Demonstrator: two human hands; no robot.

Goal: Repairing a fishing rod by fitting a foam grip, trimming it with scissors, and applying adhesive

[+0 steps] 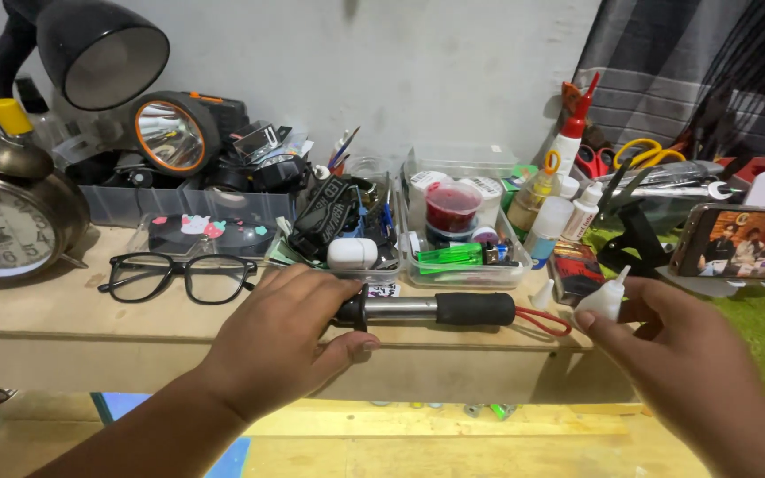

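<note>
A: Left hand [281, 341]?
B: Grip clamped on steel rod tool [427, 310], black foam handle, lying on wooden bench [64, 310].
A: Right hand [679, 354]?
B: Grip pinched on small white plastic bottle [602, 301], just right of tool's red loop.

On the wooden shelf [55, 310] lie black glasses [179, 276] beside a round alarm clock [6, 226]. Behind them stand a black desk lamp [99, 51] and an orange-rimmed torch [174, 133]. A clear plastic box [453, 274] holds a red-lidded jar [452, 205] and a green lighter [449, 256]; yellow scissors [648, 155] and a propped phone [741, 243] sit further right
</note>
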